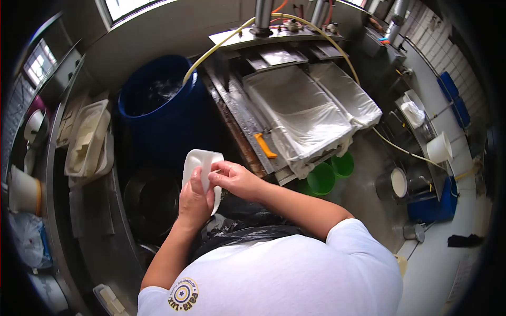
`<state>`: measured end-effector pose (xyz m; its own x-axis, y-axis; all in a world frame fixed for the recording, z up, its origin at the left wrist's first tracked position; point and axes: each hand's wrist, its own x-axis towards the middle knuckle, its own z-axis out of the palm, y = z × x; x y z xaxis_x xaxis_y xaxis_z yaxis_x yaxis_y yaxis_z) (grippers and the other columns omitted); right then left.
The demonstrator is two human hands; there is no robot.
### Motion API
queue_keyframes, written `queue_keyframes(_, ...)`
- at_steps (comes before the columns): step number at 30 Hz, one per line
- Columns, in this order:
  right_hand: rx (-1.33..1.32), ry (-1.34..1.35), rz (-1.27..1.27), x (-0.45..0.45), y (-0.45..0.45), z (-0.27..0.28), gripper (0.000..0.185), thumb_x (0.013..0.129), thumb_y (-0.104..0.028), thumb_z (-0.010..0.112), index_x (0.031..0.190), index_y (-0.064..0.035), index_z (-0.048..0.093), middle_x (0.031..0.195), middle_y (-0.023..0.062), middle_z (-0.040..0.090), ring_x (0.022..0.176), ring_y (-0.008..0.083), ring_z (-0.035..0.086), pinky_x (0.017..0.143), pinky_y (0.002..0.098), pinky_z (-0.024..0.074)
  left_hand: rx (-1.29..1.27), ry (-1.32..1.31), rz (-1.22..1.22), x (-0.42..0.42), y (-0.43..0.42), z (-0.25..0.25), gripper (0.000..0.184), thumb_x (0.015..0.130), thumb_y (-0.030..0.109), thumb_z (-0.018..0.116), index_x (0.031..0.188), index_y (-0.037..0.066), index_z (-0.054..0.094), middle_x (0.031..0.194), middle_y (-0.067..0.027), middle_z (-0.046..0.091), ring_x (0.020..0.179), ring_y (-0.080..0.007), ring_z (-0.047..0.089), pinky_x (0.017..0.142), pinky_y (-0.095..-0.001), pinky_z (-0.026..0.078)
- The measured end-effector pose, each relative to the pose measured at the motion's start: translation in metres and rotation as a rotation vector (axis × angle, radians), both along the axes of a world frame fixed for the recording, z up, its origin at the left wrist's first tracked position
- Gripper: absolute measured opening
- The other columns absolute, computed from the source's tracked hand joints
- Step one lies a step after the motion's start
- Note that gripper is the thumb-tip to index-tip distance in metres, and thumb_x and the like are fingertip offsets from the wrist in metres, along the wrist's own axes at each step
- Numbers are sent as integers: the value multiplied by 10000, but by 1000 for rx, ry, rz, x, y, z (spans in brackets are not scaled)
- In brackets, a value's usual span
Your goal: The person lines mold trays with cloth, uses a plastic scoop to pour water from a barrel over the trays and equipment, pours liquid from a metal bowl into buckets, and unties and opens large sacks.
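Creased cloth (pixel 316 126), blue barrel (pixel 167 126), smooth white round-cornered tray (pixel 197 157), gripped in left hand (pixel 195 204), right hand (pixel 235 180) bunched at its edge, grasp unclear

Legible marking found on the white shirt (pixel 274 279), near side, left of centre: a round emblem (pixel 183 294) of concentric rings with a star in the middle. Bold lettering on its ring reads "Para Lux"; smaller lettering reads "AUTOMOTIVE", followed by a word too small to make out
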<state>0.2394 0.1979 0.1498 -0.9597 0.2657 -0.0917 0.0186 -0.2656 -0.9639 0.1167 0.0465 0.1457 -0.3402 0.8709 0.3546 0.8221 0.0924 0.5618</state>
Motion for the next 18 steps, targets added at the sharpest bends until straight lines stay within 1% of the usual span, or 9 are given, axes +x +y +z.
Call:
queue_keyframes(1,102,0,15,-5,-6,4,314,1035,-288,625,1172,-9,671,1007,65,712,923,109,650,845,284,533,-11,0,21,-15,-14,-4,679,878,40,692,1461,25,344,1169,-277,651,1057,-474,653,885,-504,536)
queue_keyframes(3,101,-153,144,-11,-1,13,336,1056,-279,603,1234,0,662,1099,81,715,986,151,686,918,310,561,-34,52,16,-42,-44,-12,691,903,12,636,1533,34,352,1138,-268,663,1035,-466,658,899,-480,539)
queue_keyframes(5,33,-262,16,-19,-1,-3,324,1051,-288,602,1205,-13,672,1019,68,719,885,157,709,846,312,596,-58,-35,77,-62,-69,-18,689,920,25,620,1563,58,376,1146,-257,669,1044,-446,660,924,-472,533)
queue_keyframes(8,48,-369,-81,-17,15,-72,375,1027,-349,618,1222,-32,665,1017,72,702,798,137,696,738,289,578,-184,69,70,-78,-81,-15,573,939,134,646,1489,56,503,996,-237,687,893,-416,680,830,-504,542)
queue_keyframes(11,-36,-602,-184,-1,24,-117,493,1013,-391,642,1356,-50,548,1166,108,672,798,153,693,720,291,583,-456,111,2,-71,-56,-3,533,953,190,641,1464,82,537,961,-236,691,876,-407,686,806,-500,544)
queue_keyframes(13,14,-701,-477,7,32,-139,643,987,-425,669,1452,-60,416,1234,142,621,739,165,684,623,299,570,-544,204,-120,-56,-18,-3,492,948,176,630,1431,108,564,941,-241,693,859,-411,692,799,-512,541)
queue_keyframes(15,-111,-590,-770,13,61,-163,724,977,-400,683,1496,-35,334,1085,169,621,573,160,618,402,287,470,-458,261,-337,-35,31,12,369,954,178,626,1311,110,568,902,-192,695,870,-373,695,779,-498,539)
queue_keyframes(16,-191,-527,-905,15,78,-161,666,985,-394,680,1446,-30,367,1051,164,619,548,168,588,384,302,458,-412,312,-428,-20,58,24,412,918,143,638,1321,110,558,870,-181,694,851,-373,696,752,-494,540)
queue_keyframes(18,-208,-229,-1075,29,139,-187,415,982,-354,698,1202,-70,489,937,118,619,630,207,597,527,359,532,-249,416,-535,13,100,65,528,829,76,646,1343,82,528,816,-172,703,797,-374,715,687,-469,554)
